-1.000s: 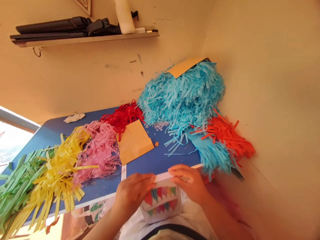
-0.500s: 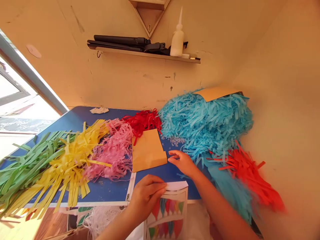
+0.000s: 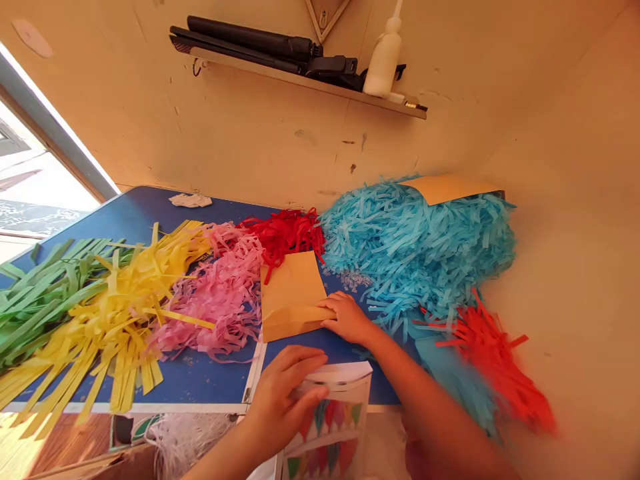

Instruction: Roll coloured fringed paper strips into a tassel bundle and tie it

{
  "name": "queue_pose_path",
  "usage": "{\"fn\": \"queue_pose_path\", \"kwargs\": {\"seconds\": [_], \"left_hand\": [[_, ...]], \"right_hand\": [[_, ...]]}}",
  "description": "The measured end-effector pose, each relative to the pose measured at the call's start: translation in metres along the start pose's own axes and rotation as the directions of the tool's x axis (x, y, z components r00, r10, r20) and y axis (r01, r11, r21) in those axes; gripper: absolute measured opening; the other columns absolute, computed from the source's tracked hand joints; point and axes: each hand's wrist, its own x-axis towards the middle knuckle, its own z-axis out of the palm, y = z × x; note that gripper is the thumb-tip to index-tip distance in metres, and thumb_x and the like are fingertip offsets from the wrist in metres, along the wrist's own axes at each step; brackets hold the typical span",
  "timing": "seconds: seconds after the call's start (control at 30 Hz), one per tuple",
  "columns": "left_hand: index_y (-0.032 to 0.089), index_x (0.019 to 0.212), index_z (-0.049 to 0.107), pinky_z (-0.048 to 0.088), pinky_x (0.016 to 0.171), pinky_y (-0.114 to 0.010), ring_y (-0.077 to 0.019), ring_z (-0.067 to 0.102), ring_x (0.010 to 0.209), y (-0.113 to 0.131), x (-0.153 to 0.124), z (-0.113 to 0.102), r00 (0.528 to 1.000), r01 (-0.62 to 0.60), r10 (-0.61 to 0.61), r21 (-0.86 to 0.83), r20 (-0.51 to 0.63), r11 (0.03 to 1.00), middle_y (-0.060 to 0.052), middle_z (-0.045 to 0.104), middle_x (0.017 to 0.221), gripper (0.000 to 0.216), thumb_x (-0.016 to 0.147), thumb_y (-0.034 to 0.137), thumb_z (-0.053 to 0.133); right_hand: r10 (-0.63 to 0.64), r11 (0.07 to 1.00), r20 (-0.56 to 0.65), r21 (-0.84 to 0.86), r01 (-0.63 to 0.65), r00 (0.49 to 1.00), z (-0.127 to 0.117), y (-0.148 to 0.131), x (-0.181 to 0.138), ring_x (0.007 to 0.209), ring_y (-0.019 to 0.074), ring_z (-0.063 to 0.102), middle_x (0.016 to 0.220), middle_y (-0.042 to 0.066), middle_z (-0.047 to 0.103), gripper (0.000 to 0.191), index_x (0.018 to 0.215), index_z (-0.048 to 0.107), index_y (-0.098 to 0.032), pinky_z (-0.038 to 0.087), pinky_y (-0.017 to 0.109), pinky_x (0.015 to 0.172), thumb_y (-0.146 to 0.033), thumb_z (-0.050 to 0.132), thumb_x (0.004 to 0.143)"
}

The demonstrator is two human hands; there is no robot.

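My right hand (image 3: 346,317) grips the near right corner of a tan paper envelope (image 3: 290,293) that lies on the blue table (image 3: 200,377), lifting its edge a little. Fingers spread, my left hand (image 3: 286,390) rests on the top of a clear packet with colourful bunting flags (image 3: 333,427), held upright at the table's near edge. A big heap of light blue shredded paper (image 3: 415,240) lies just beyond my right hand.
Piles of shredded paper cover the table: green (image 3: 35,300), yellow (image 3: 120,313), pink (image 3: 220,293), red (image 3: 285,230) and orange (image 3: 495,367) by the right wall. A second tan envelope (image 3: 450,188) tops the blue heap. A wall shelf (image 3: 310,77) holds black tools and a white bottle (image 3: 383,57).
My right hand left the flag packet, reached forward and took hold of the tan envelope's corner. My left hand stayed on the packet. The view swung up and left.
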Motion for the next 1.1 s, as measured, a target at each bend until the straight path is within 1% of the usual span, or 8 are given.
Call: {"fn": "queue_pose_path", "kwargs": {"seconds": [0.2,0.3,0.47,0.6,0.7,0.8,1.0,1.1], "left_hand": [[0.025,0.147,0.04,0.042,0.107,-0.056,-0.034,0.05,0.131,-0.028,0.021,-0.03,0.9,0.211,-0.103,0.215,-0.423,0.954,-0.017,0.054,0.14,0.072,0.083,0.04,0.072],[0.025,0.155,0.019,0.045,0.105,-0.052,-0.0305,0.057,0.126,-0.032,0.044,-0.038,0.928,0.177,-0.158,0.026,-0.338,0.984,-0.015,0.062,0.132,0.095,0.08,0.044,0.075],[0.021,0.144,0.045,0.056,0.089,-0.038,-0.0254,0.071,0.1,-0.016,0.071,-0.038,0.869,0.304,-0.373,-0.243,-0.325,0.921,-0.005,0.075,0.091,0.075,0.079,0.044,0.074],[0.019,0.131,0.06,0.059,0.079,-0.033,-0.0239,0.072,0.09,-0.003,0.079,-0.039,0.826,0.339,-0.466,-0.382,-0.316,0.86,-0.004,0.076,0.088,0.064,0.075,0.045,0.076],[0.018,0.11,0.071,0.058,0.071,-0.03,-0.0225,0.072,0.083,0.0,0.08,-0.04,0.787,0.376,-0.551,-0.493,-0.277,0.784,-0.006,0.077,0.091,0.051,0.069,0.046,0.081],[0.016,0.089,0.074,0.055,0.068,-0.028,-0.0204,0.068,0.077,0.0,0.08,-0.039,0.758,0.401,-0.604,-0.553,-0.246,0.73,-0.005,0.075,0.082,0.038,0.065,0.045,0.082],[0.018,0.064,0.07,0.045,0.065,-0.025,-0.0156,0.056,0.074,-0.002,0.082,-0.039,0.784,0.324,-0.524,-0.5,-0.333,0.803,-0.001,0.06,0.075,0.025,0.067,0.042,0.079],[0.018,0.067,0.064,0.045,0.067,-0.025,-0.0165,0.057,0.079,-0.002,0.085,-0.04,0.794,0.332,-0.563,-0.613,-0.228,0.717,-0.003,0.063,0.086,0.03,0.068,0.045,0.078]], "right_hand": [[0.05,0.888,-0.011,0.458,-0.04,0.999,-0.044,-0.014,-0.02,0.08,0.0182,0.068,0.109,0.004,0.068,0.054,0.13,0.055,-0.021,0.056,0.034,0.074,-0.031,0.068,0.079],[0.1,0.628,-0.034,0.777,-0.037,0.994,-0.063,-0.027,-0.027,0.085,0.0204,0.069,0.114,0.005,0.067,0.064,0.125,0.059,-0.024,0.057,0.033,0.074,-0.037,0.082,0.067],[0.212,0.486,-0.178,0.872,0.055,0.961,-0.076,-0.043,-0.034,0.089,0.0256,0.069,0.103,0.008,0.072,0.077,0.136,0.052,-0.024,0.055,0.034,0.074,-0.059,0.077,0.072],[0.148,0.572,-0.306,0.802,0.171,0.94,-0.077,-0.046,-0.051,0.096,0.0283,0.069,0.105,0.009,0.073,0.093,0.154,0.029,-0.025,0.054,0.041,0.082,-0.077,0.055,0.082],[0.179,0.671,-0.386,0.721,0.174,0.905,-0.074,-0.049,-0.062,0.092,0.0265,0.069,0.099,0.006,0.074,0.08,0.141,0.05,-0.027,0.054,0.04,0.082,-0.062,0.075,0.074],[0.299,0.705,-0.462,0.696,0.132,0.835,-0.071,-0.05,-0.066,0.083,0.025,0.07,0.085,0.006,0.076,0.042,0.1,0.074,-0.021,0.055,0.037,0.077,-0.05,0.081,0.07],[0.327,0.768,-0.513,0.634,0.094,0.794,-0.068,-0.047,-0.07,0.074,0.0216,0.066,0.078,0.005,0.074,0.024,0.081,0.078,-0.022,0.052,0.033,0.07,-0.044,0.079,0.072],[0.254,0.849,-0.552,0.52,0.089,0.794,-0.067,-0.046,-0.074,0.073,0.0189,0.06,0.077,0.003,0.07,0.018,0.08,0.078,-0.023,0.048,0.031,0.069,-0.041,0.075,0.078]]}}
